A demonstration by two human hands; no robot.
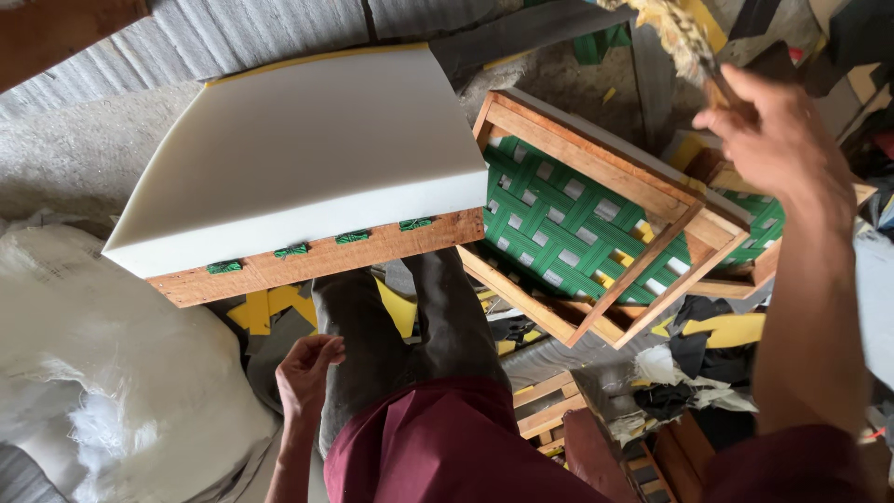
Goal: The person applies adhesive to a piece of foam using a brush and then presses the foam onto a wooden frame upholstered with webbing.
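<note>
At the far left a white stuffed sack (112,373) is seen, and just right of it the left hand (307,368) hangs loosely curled and empty beside the grey trouser leg (372,335), below the near edge of the work. Above that hand lies the white foam slab (298,158), seated on a wooden seat frame (317,259) whose front rail shows green webbing ends (291,251). Further right, a second wooden frame (596,214) with woven green webbing (559,219) leans open-faced, below and left of the raised grip. The right hand (782,140) is closed around the handle of a brush (675,33), whose pale bristles stand above and left of the knuckles; the handle itself is mostly hidden. For the stroke to be laid well, the brush is best kept firmly pinched and brought down flat, the wrist being turned so that the bristles meet the surface evenly, while the frame is steadied by the free hand.
</note>
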